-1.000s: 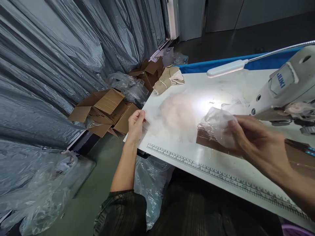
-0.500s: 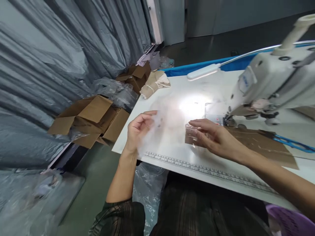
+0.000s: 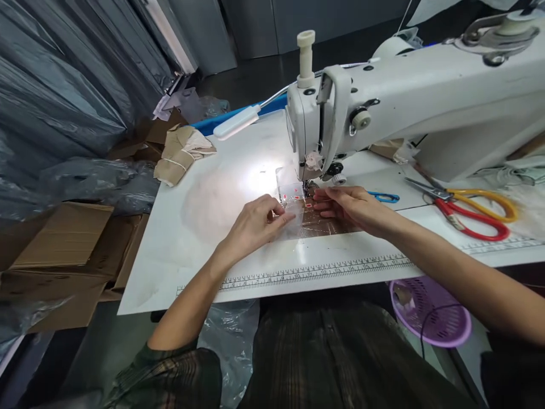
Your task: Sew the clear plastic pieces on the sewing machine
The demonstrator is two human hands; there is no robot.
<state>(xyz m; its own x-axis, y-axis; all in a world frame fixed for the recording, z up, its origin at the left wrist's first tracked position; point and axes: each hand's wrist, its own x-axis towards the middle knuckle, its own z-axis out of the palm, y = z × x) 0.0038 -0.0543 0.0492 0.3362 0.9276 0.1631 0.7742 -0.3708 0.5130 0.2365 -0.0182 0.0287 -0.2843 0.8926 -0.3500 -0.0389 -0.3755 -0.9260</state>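
Note:
My left hand (image 3: 260,220) pinches the edge of a clear plastic piece (image 3: 293,228) at the left of the sewing machine (image 3: 303,130). Small red marks (image 3: 297,197) show through the plastic near the needle. My right hand (image 3: 351,209) lies with fingers stretched out over a brown sheet (image 3: 330,226), just right of the presser foot (image 3: 308,188). The brown sheet lies flat below and right of the needle, partly under that hand. Whether the plastic is under the foot is too small to tell.
Scissors with red and yellow handles (image 3: 472,213) and a blue tool (image 3: 385,197) lie to the right. A lamp (image 3: 237,122) lights the table; a tied cloth bundle (image 3: 181,154) sits behind left. Boxes (image 3: 63,236) stand left, a purple basket (image 3: 430,309) below right.
The view has turned right toward the sewing machine. My left hand has carried the clear plastic over to the needle area, and my right hand is now beside the foot over the brown sheet.

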